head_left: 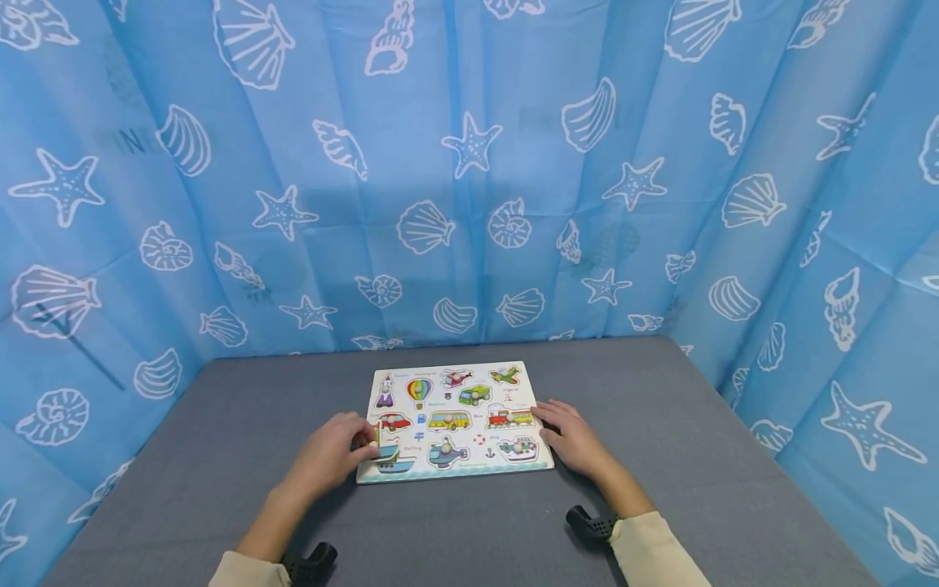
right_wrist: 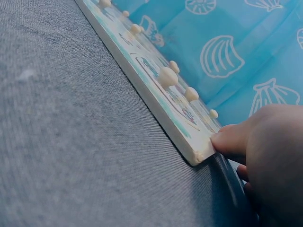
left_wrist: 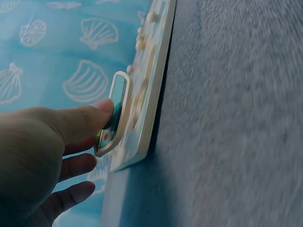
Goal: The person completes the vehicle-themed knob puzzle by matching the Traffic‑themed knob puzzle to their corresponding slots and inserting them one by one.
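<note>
On the table lies a white wooden peg puzzle board with vehicle pieces, each bearing a round knob. My left hand pinches the sailboat piece between thumb and fingers, tilted just above the board's lower left corner. Beneath it, the printed sailboat spot shows partly. At the board's right edge rests my right hand, its thumb touching the side of the board near the ship piece; its other fingers are partly hidden in the right wrist view.
The board sits on a grey cloth-covered table. Behind it and at both sides hangs a blue curtain with white shells and starfish. A black wrist strap circles the right wrist, and another the left.
</note>
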`<act>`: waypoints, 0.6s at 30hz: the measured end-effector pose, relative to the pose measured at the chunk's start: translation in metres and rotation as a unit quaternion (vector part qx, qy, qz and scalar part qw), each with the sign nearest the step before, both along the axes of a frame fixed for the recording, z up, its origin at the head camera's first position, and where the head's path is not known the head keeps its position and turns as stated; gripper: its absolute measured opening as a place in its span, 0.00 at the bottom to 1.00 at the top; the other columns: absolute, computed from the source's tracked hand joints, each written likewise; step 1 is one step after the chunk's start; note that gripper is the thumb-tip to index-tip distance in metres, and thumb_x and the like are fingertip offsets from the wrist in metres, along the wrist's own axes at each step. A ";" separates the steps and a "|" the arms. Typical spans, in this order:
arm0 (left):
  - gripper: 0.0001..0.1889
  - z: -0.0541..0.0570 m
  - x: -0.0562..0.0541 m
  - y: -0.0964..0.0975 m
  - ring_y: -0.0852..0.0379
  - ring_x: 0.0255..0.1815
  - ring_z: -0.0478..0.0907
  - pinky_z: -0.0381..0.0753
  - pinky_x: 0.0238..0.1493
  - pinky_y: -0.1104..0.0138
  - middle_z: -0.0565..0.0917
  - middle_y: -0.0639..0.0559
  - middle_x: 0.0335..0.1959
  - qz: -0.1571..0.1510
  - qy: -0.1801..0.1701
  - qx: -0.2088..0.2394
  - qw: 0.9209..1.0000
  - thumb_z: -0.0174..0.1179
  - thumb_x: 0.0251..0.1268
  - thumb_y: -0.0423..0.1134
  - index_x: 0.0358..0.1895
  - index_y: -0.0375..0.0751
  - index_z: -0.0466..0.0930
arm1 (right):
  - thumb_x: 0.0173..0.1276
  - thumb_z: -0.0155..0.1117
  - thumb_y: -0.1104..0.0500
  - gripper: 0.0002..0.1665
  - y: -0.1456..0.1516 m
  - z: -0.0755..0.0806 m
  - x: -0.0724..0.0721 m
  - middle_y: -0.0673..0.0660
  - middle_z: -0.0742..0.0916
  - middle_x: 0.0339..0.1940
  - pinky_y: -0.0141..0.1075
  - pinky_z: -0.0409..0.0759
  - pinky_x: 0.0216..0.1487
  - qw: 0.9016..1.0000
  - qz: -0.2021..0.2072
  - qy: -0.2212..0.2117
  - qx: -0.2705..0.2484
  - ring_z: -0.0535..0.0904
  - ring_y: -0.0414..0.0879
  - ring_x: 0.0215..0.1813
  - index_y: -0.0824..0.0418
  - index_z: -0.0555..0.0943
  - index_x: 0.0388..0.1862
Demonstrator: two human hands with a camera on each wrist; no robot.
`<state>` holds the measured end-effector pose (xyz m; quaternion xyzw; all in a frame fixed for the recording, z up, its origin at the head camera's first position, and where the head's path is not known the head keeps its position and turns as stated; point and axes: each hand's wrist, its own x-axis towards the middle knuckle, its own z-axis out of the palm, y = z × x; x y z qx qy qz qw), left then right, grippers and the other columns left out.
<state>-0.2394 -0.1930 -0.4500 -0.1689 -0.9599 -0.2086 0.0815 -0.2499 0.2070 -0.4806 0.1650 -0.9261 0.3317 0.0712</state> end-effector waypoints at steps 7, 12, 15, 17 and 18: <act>0.10 -0.003 -0.001 0.010 0.61 0.31 0.66 0.68 0.33 0.63 0.70 0.62 0.27 -0.016 -0.010 -0.004 1.000 0.73 0.53 0.43 0.29 0.52 0.78 | 0.69 0.58 0.67 0.24 0.000 0.004 -0.001 0.65 0.75 0.66 0.60 0.57 0.67 1.000 0.002 -0.022 -0.002 0.60 0.64 0.72 0.68 0.75 0.64; 0.11 -0.006 -0.003 0.016 0.63 0.29 0.66 0.67 0.31 0.65 0.70 0.63 0.25 -0.025 -0.018 -0.007 1.000 0.74 0.52 0.43 0.28 0.53 0.78 | 0.69 0.58 0.67 0.24 -0.001 0.004 0.000 0.64 0.75 0.66 0.60 0.57 0.67 1.000 -0.005 -0.028 0.001 0.60 0.64 0.72 0.67 0.75 0.65; 0.11 -0.006 -0.004 0.018 0.63 0.29 0.66 0.67 0.31 0.66 0.69 0.63 0.24 -0.026 -0.020 -0.011 0.999 0.74 0.51 0.43 0.27 0.53 0.78 | 0.69 0.58 0.67 0.24 0.000 0.004 0.000 0.64 0.75 0.67 0.60 0.57 0.67 1.000 -0.007 -0.030 0.001 0.60 0.63 0.72 0.66 0.75 0.65; 0.11 -0.006 -0.003 0.019 0.63 0.29 0.66 0.67 0.31 0.66 0.69 0.63 0.24 -0.027 -0.020 -0.013 0.999 0.74 0.51 0.43 0.27 0.53 0.77 | 0.69 0.58 0.67 0.24 0.000 0.003 0.000 0.63 0.75 0.67 0.60 0.57 0.67 1.000 -0.008 -0.030 0.001 0.60 0.63 0.72 0.66 0.75 0.65; 0.11 -0.006 -0.003 0.019 0.63 0.29 0.65 0.67 0.30 0.66 0.69 0.63 0.23 -0.029 -0.019 -0.014 0.999 0.74 0.51 0.43 0.27 0.54 0.77 | 0.69 0.58 0.67 0.24 0.000 0.003 0.000 0.63 0.75 0.67 0.60 0.57 0.67 1.000 -0.007 -0.029 0.003 0.60 0.63 0.72 0.66 0.75 0.65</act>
